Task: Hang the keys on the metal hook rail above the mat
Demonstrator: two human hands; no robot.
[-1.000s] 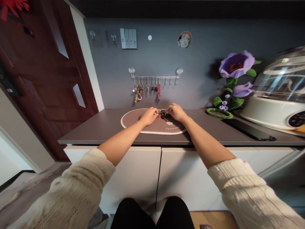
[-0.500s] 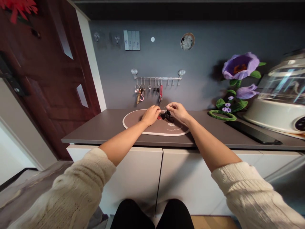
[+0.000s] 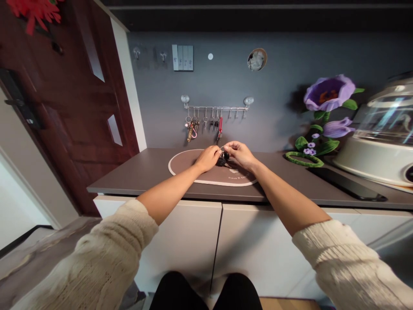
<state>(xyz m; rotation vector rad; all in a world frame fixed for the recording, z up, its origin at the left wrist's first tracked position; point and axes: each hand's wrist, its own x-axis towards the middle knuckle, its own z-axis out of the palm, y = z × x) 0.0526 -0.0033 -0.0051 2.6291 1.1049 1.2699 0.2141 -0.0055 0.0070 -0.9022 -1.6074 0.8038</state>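
Reaching over a brown countertop [image 3: 129,172], the person's two hands meet above an oval mat [image 3: 183,163] with a pale rim. A dark bunch of keys [image 3: 221,161] hangs between the fingertips, over the middle of the mat. The right hand [image 3: 240,155] pinches its ring between thumb and finger. The left hand [image 3: 208,158] has its fingers curled right beside the ring; whether it grasps anything, I cannot tell.

Behind the hands rises a gray wall [image 3: 155,112], where a hook rack [image 3: 219,108] carries more keys [image 3: 190,131] on its left and middle hooks. A dark red door [image 3: 97,112] stands at the left, and a dark shelf [image 3: 258,19] runs overhead.

The mat's front rim lies near the countertop's front edge, above white cabinet doors [image 3: 174,232]; its right end is partly hidden by the right forearm. To the left, bare countertop gives open room from the mat to the corner. On the right, a narrower stretch separates the forearm from a black phone [image 3: 348,184]. Beyond that, a purple flower ornament [image 3: 329,95] and a rounded appliance [image 3: 377,150] fill the back and right side.
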